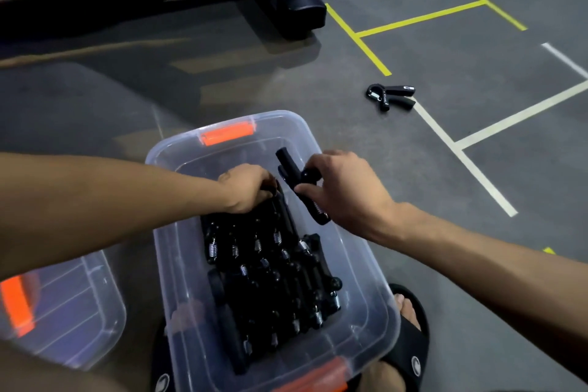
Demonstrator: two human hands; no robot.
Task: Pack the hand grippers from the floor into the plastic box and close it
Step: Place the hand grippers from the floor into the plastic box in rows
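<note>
The lid [57,305] lies left of the plastic box [375,305]. Inside, a packed gripper is held by the curled left hand [245,189]. A rigid, springy hand gripper [299,188] is pinched over the box by the right hand [343,183]. The floor gripper [389,95], light and stiff, is probably best taken by a handle.

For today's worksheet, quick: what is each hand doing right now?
Left hand: grips a packed gripper in the plastic box.
Right hand: holds a hand gripper over it.
</note>
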